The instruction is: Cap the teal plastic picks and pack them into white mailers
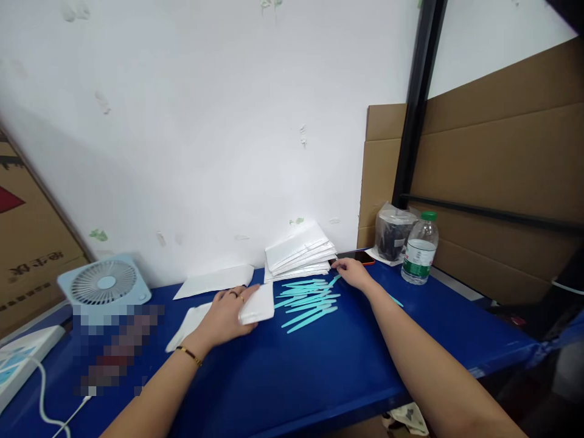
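My left hand (pixel 228 316) is wrapped round a white padded envelope (pixel 258 304) above the blue table. Beneath that forearm and hand, another white envelope (pixel 189 325) shows in part. Off to the right, my right hand (pixel 353 272) has its fingers pinched together at the end of a thin teal plastic stick (pixel 334 280). Left of it lies a loose pile of similar teal sticks (pixel 305 301), tapered and flat. Just behind the pile, several white envelopes (pixel 296 249) are stacked unevenly against the wall. A flat white envelope (pixel 214 281) rests farther left.
A light blue fan (pixel 104 283) and a white power strip (pixel 27 359) with cables are at the left. At the back right stand a green-capped bottle (pixel 420 249), a bagged dark container (pixel 393 234) and a phone (pixel 365 258). One teal stick (pixel 396 301) lies beyond my right forearm.
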The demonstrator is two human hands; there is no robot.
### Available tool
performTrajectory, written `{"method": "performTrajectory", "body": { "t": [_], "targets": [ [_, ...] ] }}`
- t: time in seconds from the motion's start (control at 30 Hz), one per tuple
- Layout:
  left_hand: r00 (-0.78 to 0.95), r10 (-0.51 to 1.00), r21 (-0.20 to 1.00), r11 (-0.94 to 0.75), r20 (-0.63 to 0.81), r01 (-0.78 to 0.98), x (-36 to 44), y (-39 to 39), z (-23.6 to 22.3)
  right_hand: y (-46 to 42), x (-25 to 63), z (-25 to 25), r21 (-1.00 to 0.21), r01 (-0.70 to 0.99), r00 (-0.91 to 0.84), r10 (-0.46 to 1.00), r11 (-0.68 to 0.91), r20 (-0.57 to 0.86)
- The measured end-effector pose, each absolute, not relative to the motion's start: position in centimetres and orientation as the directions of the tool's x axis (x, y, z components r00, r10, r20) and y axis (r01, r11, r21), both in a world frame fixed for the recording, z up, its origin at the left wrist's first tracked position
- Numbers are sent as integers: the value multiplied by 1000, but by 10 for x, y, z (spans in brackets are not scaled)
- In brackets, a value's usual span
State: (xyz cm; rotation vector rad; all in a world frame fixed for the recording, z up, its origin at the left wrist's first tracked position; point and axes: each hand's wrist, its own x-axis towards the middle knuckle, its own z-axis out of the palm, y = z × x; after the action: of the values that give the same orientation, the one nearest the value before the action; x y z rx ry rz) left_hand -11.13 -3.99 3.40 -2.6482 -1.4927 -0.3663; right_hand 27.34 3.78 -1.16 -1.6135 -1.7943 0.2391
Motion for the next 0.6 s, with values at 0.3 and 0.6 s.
{"method": "performTrajectory", "body": {
  "t": [0.3, 0.6],
  "targets": [
    [559, 829, 68, -558, 7, 827, -161, -28, -1, 33, 235, -22, -473, 687, -388, 829, 551, 403],
    [536, 832, 116, -552, 145, 826, -150, -18, 16, 6, 221, 28, -580, 534, -311, 781, 614, 541]
  ]
}}
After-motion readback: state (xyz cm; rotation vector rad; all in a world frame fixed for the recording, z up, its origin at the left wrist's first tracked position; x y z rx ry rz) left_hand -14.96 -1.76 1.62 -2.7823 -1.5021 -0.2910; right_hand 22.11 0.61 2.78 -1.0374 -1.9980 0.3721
